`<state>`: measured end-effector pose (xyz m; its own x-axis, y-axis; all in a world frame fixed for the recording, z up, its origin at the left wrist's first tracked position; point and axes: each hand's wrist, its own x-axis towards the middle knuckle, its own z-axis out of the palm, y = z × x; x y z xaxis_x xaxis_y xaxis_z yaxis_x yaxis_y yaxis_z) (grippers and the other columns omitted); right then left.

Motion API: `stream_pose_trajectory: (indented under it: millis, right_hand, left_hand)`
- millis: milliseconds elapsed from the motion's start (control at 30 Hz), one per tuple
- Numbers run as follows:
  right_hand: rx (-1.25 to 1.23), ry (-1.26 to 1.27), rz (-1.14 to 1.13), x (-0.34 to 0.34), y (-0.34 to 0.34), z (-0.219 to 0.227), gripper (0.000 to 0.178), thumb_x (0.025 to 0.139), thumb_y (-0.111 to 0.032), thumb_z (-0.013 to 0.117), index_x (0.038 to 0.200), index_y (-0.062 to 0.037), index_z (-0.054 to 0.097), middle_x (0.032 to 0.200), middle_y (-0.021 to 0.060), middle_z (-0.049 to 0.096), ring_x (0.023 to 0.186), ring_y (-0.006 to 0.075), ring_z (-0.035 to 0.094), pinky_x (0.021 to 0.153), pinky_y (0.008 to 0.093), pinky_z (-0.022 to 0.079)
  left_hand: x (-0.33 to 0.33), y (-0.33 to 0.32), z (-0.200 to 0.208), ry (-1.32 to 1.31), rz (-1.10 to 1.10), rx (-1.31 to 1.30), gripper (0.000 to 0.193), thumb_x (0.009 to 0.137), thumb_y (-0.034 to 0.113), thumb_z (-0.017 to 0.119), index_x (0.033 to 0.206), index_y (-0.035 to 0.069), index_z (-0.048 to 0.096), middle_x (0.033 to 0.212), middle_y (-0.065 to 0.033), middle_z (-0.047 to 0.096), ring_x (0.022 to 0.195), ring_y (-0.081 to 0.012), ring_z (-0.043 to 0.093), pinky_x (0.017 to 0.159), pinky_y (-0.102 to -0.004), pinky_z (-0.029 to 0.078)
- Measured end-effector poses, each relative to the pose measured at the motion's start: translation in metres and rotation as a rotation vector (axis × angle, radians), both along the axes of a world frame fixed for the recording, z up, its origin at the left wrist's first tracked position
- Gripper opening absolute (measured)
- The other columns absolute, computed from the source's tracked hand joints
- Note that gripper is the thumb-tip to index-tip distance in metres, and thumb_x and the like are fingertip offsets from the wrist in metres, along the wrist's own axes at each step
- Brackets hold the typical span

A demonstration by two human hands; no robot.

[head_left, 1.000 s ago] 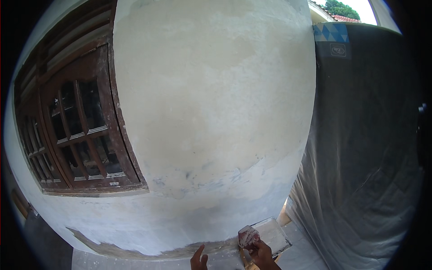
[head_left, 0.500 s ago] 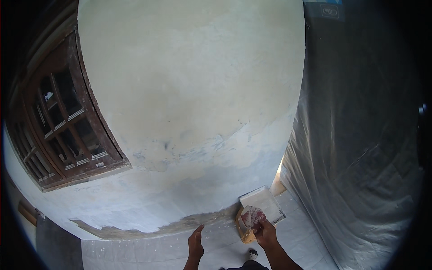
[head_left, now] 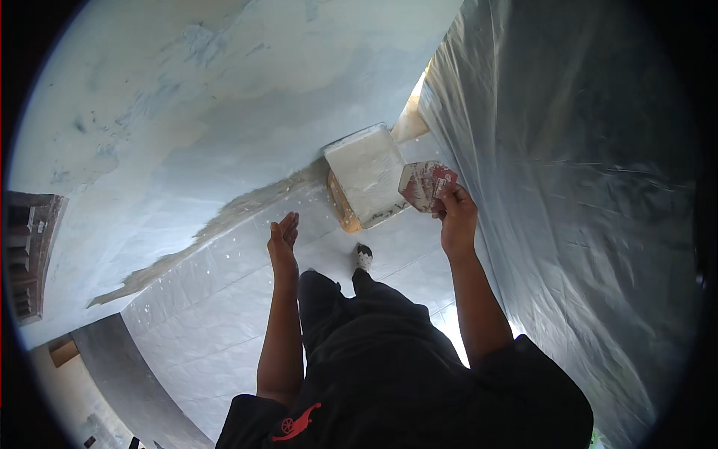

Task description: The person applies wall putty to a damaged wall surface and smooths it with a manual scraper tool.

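Across the upper left spreads a pale plaster wall (head_left: 224,97), patchy with white and grey; a tall, crinkled sheet of translucent plastic (head_left: 568,209) hangs on the right. Between them runs a light grey floor (head_left: 224,322) spotted with white. Near the foot of the wall, a flat, off-white rectangular slab (head_left: 366,165) sits over a yellowish-brown, box-like support (head_left: 342,203). The left hand (head_left: 283,236) is raised beside it, fingers extended, holding nothing. The right hand (head_left: 459,215) pinches a flat, angular, red-and-grey scraper-like plate (head_left: 417,182), smeared and stained, by the slab's right edge — whether the two touch, I cannot tell. Half a second ago the plate showed over the slab's left side; now it shows at the right, apart from the wall — probably a pause in any work on the plaster.
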<state>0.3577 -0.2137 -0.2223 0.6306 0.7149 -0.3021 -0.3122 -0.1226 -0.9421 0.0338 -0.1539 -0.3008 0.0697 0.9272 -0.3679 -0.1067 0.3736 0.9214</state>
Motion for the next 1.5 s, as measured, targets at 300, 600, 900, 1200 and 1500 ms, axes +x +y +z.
stream_pose_trajectory:
  millis: [300, 600, 900, 1200, 1500]
  right_hand:
    - [-0.354, -0.462, 0.246, 0.031, 0.026, -0.170, 0.019, 0.097, -0.015, 0.064, 0.105, 0.0017, 0.069, 0.075, 0.0027, 0.065, 0.067, 0.0090, 0.056, 0.061, 0.0297, 0.045]
    - [-0.371, -0.651, 0.449, -0.022, 0.076, -0.299, 0.024, 0.096, -0.017, 0.061, 0.112, -0.0003, 0.065, 0.092, 0.0221, 0.071, 0.085, 0.0399, 0.070, 0.077, 0.0452, 0.054]
    - [-0.363, -0.597, 0.479, -0.037, 0.083, -0.340, 0.023, 0.097, -0.016, 0.058, 0.113, -0.0007, 0.066, 0.102, 0.0210, 0.069, 0.095, 0.0388, 0.067, 0.082, 0.0468, 0.054]
    - [-0.327, -0.705, 0.501, -0.020, 0.078, -0.339, 0.021, 0.097, -0.014, 0.059, 0.112, -0.0009, 0.065, 0.098, 0.0193, 0.070, 0.092, 0.0368, 0.070, 0.080, 0.0423, 0.054]
    - [-0.343, -0.664, 0.624, -0.013, 0.073, -0.340, 0.019, 0.097, -0.017, 0.059, 0.106, -0.0015, 0.066, 0.086, 0.0219, 0.068, 0.078, 0.0365, 0.069, 0.070, 0.0412, 0.053]
  left_hand:
    - [0.076, -0.021, -0.141, -0.023, 0.048, -0.327, 0.084, 0.105, 0.064, 0.020, 0.154, -0.003, 0.035, 0.153, -0.0238, 0.045, 0.147, -0.0333, 0.038, 0.122, -0.0448, 0.024]
    - [0.111, 0.021, -0.261, -0.100, -0.065, -0.590, 0.109, 0.094, 0.083, 0.020, 0.157, -0.005, 0.023, 0.159, -0.0268, 0.034, 0.151, -0.0351, 0.029, 0.124, -0.0456, 0.019]
    - [0.128, 0.024, -0.298, -0.248, -0.015, -0.588, 0.113, 0.092, 0.085, 0.021, 0.155, -0.008, 0.027, 0.150, -0.0248, 0.044, 0.142, -0.0344, 0.041, 0.122, -0.0447, 0.025]
    - [0.127, 0.018, -0.295, -0.381, 0.079, -0.634, 0.113, 0.092, 0.086, 0.022, 0.154, -0.009, 0.028, 0.150, -0.0261, 0.043, 0.142, -0.0352, 0.041, 0.122, -0.0451, 0.028]
    - [0.122, 0.024, -0.300, -0.267, 0.062, -0.617, 0.111, 0.092, 0.086, 0.024, 0.146, -0.009, 0.041, 0.140, -0.0255, 0.053, 0.133, -0.0341, 0.051, 0.117, -0.0447, 0.035]
